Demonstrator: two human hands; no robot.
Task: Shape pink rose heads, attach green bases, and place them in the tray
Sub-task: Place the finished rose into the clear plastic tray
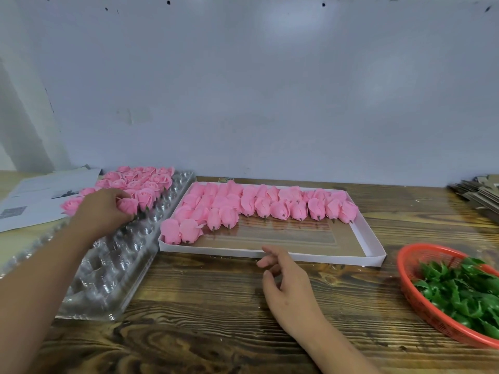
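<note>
1. The soft pink petal-layered rose head [129, 205] looks light and easily crushed; it is probably best held low, near its dark base, not by the petals.
2. The left hand [101, 211] curls its fingers round it at the clear plastic moulded cup tray [113, 255].
3. The right hand [286, 282] hangs relaxed, holding nothing, just before the white shallow cardboard tray [374, 238].

No legible text can be made out; print on the paper sheets [40, 195] at the left edge is too blurred to be read.
</note>
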